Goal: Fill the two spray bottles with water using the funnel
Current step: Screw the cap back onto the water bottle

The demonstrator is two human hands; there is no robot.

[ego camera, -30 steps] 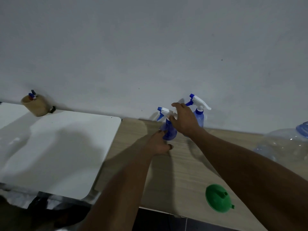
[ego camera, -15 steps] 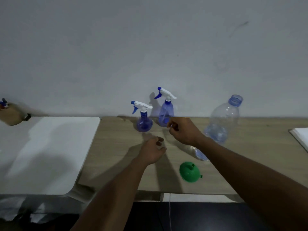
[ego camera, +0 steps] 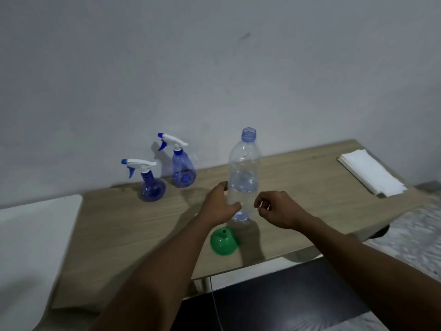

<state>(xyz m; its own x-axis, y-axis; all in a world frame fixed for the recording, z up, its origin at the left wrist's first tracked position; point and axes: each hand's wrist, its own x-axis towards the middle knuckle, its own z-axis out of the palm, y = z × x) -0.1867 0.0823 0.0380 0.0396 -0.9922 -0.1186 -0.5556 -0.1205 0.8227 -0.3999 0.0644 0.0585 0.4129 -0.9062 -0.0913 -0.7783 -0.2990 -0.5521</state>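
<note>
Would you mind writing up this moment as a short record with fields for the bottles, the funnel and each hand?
water bottle: upright on the wooden table, cap off, partly filled
round spray bottle: upright near the wall, trigger head on
tall spray bottle: behind and right of the round one, trigger head on
funnel: green, wide end down, spout up, near the table's front edge
left hand: wrapped around the water bottle's lower part
right hand: close to the water bottle, fingers curled, not clearly touching
folded white cloth: far right of the table
</note>
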